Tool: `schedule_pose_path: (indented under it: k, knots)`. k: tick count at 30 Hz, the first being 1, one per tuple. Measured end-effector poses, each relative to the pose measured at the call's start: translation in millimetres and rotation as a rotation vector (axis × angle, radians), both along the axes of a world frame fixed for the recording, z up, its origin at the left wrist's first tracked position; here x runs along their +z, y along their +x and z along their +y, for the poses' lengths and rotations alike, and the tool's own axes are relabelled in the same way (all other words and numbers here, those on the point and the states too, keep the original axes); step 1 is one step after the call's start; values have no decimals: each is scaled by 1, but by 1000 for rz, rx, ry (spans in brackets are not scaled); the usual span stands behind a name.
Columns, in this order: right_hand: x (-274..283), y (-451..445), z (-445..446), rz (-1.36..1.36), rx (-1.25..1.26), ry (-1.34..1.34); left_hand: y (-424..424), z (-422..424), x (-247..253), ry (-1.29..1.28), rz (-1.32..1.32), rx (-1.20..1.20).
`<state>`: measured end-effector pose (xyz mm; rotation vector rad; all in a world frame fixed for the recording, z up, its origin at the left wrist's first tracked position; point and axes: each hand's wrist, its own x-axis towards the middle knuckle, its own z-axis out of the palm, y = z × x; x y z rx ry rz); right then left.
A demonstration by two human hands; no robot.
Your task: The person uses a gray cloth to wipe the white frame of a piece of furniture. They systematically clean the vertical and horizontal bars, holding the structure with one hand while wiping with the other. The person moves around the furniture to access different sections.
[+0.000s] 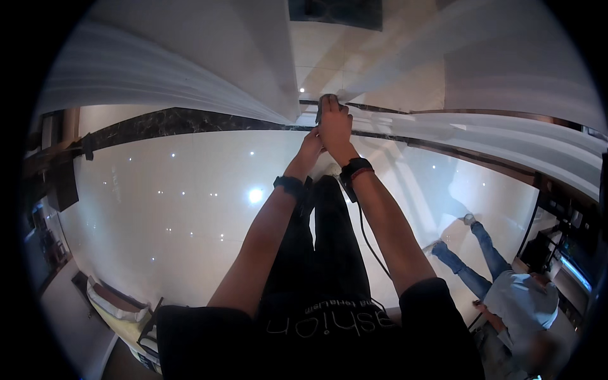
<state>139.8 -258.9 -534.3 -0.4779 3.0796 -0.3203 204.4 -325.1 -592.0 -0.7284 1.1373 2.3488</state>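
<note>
Both my arms reach forward to the edge of a white door frame [297, 111]. My right hand [335, 126] is closed around a dark, cloth-like object [320, 111], which shows only in part past the fingers. Just below and to the left, my left hand [311, 146] meets the right hand near its palm. Its fingers are partly hidden, so whether it also grips the object is unclear. Each wrist bears a black band, and a black cable runs along my right forearm.
A glossy pale tiled floor [190, 199] with a dark marble strip [199, 119] surrounds me. Beyond the doorway lies a dark mat [337, 12]. At the lower right is another person [517, 299] in jeans. A cushioned chair [118, 313] stands at the lower left.
</note>
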Motion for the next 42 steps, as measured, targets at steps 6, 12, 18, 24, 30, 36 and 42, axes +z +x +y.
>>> schedule_pose_path:
  k: [6, 12, 18, 24, 30, 36, 42]
  knots:
    - [-40, 83, 98, -417, -309, -193, 61, 21, -42, -810, 183, -558]
    - [-43, 122, 292, -319, -694, -290, 51, 54, 12, -935, 196, -443]
    - [42, 18, 375, 112, -868, -983, -17, 123, 91, -954, 726, -234]
    - [117, -60, 351, 123, -523, -1110, -92, 228, 187, -881, 819, -242]
    - [42, -80, 350, 193, -502, -1612, -160, 326, 201, -879, 929, -17]
    - [-26, -82, 374, 113, -334, -877, -174, 364, 192, -782, 782, 172]
    - [-53, -77, 388, -19, -291, -435, -184, 374, 177, -866, 844, 203]
